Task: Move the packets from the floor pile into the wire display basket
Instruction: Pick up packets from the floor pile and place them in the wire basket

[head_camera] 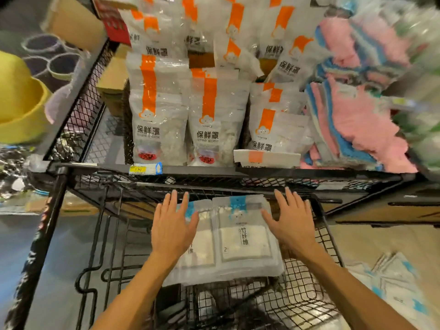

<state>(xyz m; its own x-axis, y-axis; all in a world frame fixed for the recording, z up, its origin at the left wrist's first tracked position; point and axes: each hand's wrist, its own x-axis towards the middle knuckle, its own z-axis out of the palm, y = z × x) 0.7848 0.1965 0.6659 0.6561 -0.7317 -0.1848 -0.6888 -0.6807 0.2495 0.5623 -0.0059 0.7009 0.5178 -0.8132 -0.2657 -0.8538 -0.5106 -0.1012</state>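
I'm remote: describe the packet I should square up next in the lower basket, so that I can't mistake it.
Start at the black wire basket under the shelf of orange-striped packets. Between the left hand and right hand lie flat white packets; take the right packet, fully visible, with a blue top patch and vertical black characters.

The lower wire display basket (307, 303) carries a stack of clear blue-labelled packets (240, 236), lying flat toward its twelve o'clock side. The upper mesh shelf (78, 120) holds orange-striped packets (157, 120) standing upright in rows, with folded pink and blue cloths (352, 129) at three o'clock. On the floor (352, 241) at four o'clock lies a loose pile of packets (392, 282).
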